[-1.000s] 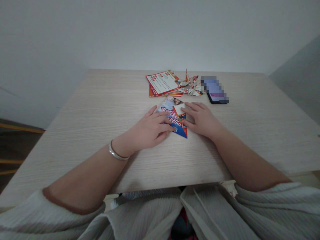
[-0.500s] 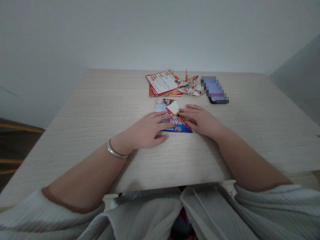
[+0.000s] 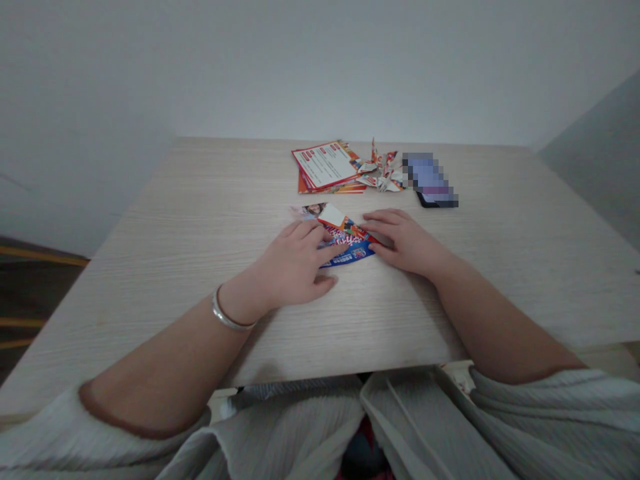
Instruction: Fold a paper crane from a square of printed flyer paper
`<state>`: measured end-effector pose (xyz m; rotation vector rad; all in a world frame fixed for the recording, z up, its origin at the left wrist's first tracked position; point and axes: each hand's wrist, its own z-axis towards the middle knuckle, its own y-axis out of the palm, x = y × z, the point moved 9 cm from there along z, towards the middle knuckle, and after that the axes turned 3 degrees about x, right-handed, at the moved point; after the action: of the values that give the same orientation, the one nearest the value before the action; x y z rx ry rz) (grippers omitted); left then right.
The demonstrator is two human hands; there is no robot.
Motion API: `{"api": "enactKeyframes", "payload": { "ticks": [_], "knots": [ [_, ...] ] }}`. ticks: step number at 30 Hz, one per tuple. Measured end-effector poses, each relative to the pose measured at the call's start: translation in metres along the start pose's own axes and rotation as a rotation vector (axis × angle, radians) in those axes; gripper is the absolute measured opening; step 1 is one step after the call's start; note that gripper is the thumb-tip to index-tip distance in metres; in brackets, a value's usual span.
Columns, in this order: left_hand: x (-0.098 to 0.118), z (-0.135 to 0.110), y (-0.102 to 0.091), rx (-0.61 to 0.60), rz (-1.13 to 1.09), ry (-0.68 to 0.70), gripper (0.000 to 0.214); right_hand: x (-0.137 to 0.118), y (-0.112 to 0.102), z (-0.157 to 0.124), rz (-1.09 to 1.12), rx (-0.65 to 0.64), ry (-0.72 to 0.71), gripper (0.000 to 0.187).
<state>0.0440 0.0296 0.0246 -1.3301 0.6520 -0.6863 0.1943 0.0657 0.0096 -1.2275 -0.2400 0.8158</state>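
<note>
Folded paper turned counterclockwise | tip points right, long axis far-left to near-right | hands loosely spread, touching it

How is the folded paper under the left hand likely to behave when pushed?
The paper looks thin, so it is probably light and bends easily. Lying low on the table, it would likely slide rather than roll. Being folded, it may feel somewhat stiffer than one sheet.

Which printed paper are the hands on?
The blue folded paper in front, partly covered by the left hand, with the right hand at its right edge. The stacked sheets and spiky paper shape lie farther back, away from both hands.
</note>
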Motion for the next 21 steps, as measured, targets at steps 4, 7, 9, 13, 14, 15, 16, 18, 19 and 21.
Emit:
{"api": "enactKeyframes", "payload": {
  "ticks": [4, 7, 9, 13, 14, 15, 16, 18, 19, 21],
  "knots": [
    [-0.003, 0.003, -0.006, 0.049, 0.034, -0.014, 0.041, -0.01, -0.004, 0.002, 0.027, 0.028, -0.067, 0.039],
    [-0.004, 0.005, -0.005, 0.049, 0.01, -0.003, 0.04, -0.019, -0.004, 0.004, 0.088, 0.016, -0.139, 0.032],
    [-0.005, 0.006, -0.003, 0.038, -0.028, 0.012, 0.042, -0.021, -0.001, 0.004, 0.112, -0.013, -0.158, 0.024],
    [-0.014, 0.004, 0.003, 0.012, -0.163, -0.014, 0.049, -0.018, 0.005, 0.003, 0.116, -0.056, -0.145, 0.024],
    [-0.016, 0.003, 0.003, 0.013, -0.197, -0.024, 0.05, -0.018, 0.005, 0.002, 0.113, -0.064, -0.139, 0.026],
    [-0.019, 0.003, 0.003, 0.015, -0.226, -0.03, 0.05, -0.017, 0.006, 0.001, 0.107, -0.071, -0.132, 0.027],
    [-0.02, 0.002, 0.002, 0.013, -0.249, -0.032, 0.049, -0.016, 0.006, 0.001, 0.101, -0.077, -0.127, 0.029],
    [-0.023, 0.001, 0.002, -0.011, -0.285, -0.041, 0.046, -0.016, 0.006, 0.0, 0.087, -0.083, -0.119, 0.032],
    [-0.025, 0.001, 0.003, -0.032, -0.298, -0.06, 0.045, -0.016, 0.005, 0.0, 0.078, -0.083, -0.117, 0.033],
    [-0.031, 0.001, 0.004, -0.061, -0.317, -0.119, 0.044, -0.018, 0.004, 0.0, 0.061, -0.076, -0.119, 0.031]
  ]
}}
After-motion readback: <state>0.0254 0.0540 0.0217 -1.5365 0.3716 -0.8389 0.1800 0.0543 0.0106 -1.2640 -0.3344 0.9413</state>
